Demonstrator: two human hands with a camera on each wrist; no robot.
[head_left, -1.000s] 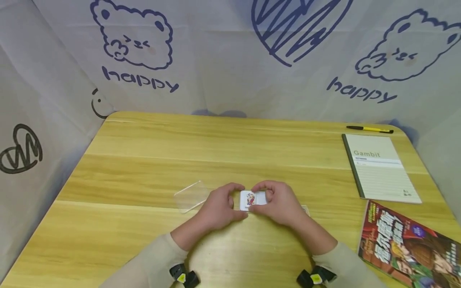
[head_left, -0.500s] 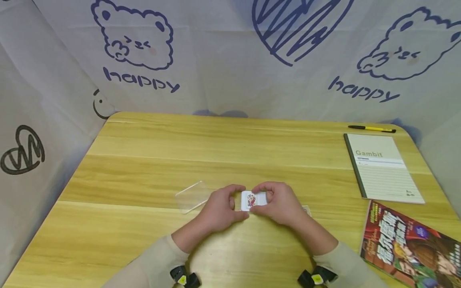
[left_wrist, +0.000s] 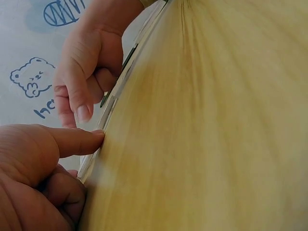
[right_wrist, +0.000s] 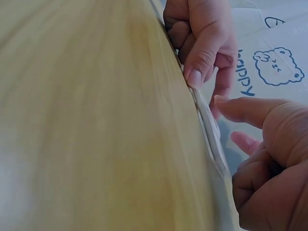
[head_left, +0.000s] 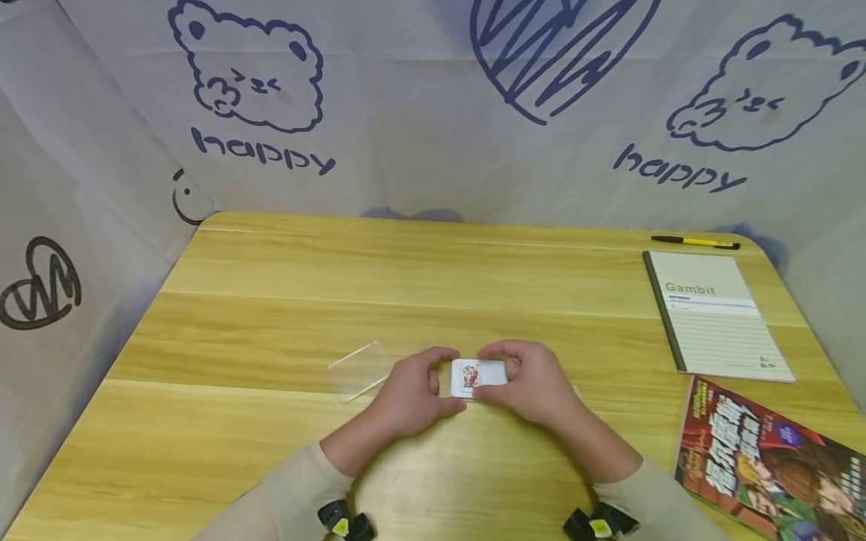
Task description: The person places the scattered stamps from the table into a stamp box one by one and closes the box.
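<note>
A small white deck of cards (head_left: 461,385) with a colourful printed figure lies flat on the table, in what looks like a shallow tray. My left hand (head_left: 416,392) holds it by its left end, thumb on the near long side and index finger at the far side. Over the right end is my right hand (head_left: 534,385), thumb and index finger spread across the deck. In the right wrist view its thumb (right_wrist: 245,109) and fingertip stand slightly above the layered edge. A clear plastic cover (head_left: 360,372) lies beside the left hand.
A notebook (head_left: 710,323) lies at the right with a yellow and black pen (head_left: 695,242) behind it. Nearer, an illustrated book (head_left: 764,458) overhangs the view's edge. A pale flat edge (head_left: 577,392) shows by the right wrist. White cloth (head_left: 406,150) hangs behind the table.
My right hand has shifted slightly to the right, uncovering more of the deck's right end. The left hand and the clear cover have stayed put.
</note>
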